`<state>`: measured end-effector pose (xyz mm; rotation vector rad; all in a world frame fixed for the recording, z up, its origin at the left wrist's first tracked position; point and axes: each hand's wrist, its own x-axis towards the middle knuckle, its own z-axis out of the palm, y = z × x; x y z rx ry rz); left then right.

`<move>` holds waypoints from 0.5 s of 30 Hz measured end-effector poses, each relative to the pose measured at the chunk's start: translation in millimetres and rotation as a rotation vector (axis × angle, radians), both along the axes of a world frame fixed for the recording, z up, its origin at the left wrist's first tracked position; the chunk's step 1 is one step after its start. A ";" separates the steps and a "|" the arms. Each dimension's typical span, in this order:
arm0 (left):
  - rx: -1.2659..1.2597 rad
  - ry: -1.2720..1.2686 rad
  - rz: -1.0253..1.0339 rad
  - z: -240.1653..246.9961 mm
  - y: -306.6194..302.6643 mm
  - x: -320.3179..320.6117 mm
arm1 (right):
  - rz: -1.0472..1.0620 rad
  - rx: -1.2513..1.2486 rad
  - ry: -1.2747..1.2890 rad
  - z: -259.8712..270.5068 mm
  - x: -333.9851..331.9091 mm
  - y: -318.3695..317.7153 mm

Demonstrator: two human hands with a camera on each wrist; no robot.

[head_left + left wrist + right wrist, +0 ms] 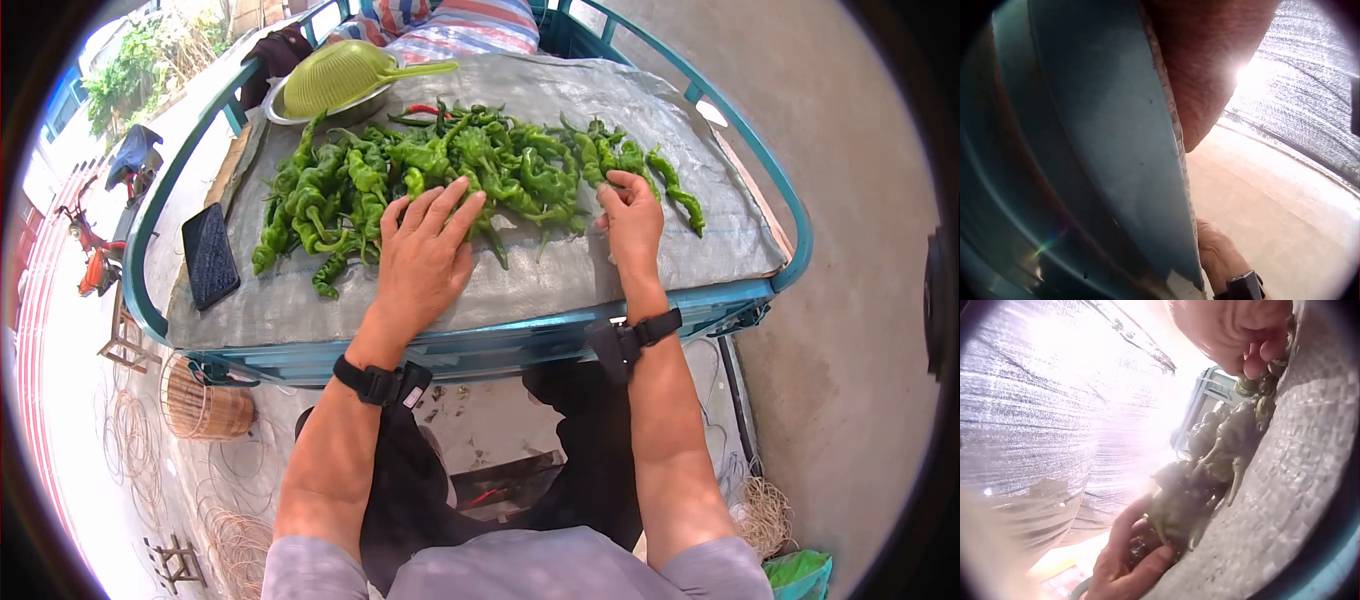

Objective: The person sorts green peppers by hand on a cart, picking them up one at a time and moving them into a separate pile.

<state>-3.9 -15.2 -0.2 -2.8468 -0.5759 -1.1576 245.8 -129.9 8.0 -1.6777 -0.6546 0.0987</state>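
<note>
Long wrinkled green peppers [430,155] lie in a wide heap on a grey woven sheet [690,270]. My left hand [425,245] rests along the heap's near edge, fingers spread over the peppers. In the right wrist view, the left hand [1125,565] shows low beside the peppers [1222,444]. At the heap's right end is my right hand [635,225], fingers bent and thumb and index fingertips right at a green pepper [590,165]. I cannot tell whether they pinch it. A red pepper [428,109] lies at the back.
A yellow-green strainer [340,78] sits on a metal bowl [365,108] behind the heap. A phone [210,257] lies at the left. Blue-green rails [755,135] border the cart bed. A wicker basket [205,400] stands on the ground.
</note>
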 end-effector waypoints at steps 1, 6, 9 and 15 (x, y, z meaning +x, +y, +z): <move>-0.003 0.004 0.001 0.6 -0.3 0.1 | 0.044 0.099 0.087 5.1 -3.0 0.3; -0.005 0.013 0.011 2.5 -2.0 0.7 | 0.169 0.175 0.145 16.4 -14.1 -3.8; -0.008 0.022 0.017 2.3 -3.0 0.8 | 0.161 0.143 0.020 14.0 -20.8 -1.0; 0.009 0.025 0.013 2.2 -2.5 1.7 | 0.084 0.045 -0.586 4.7 -20.5 6.0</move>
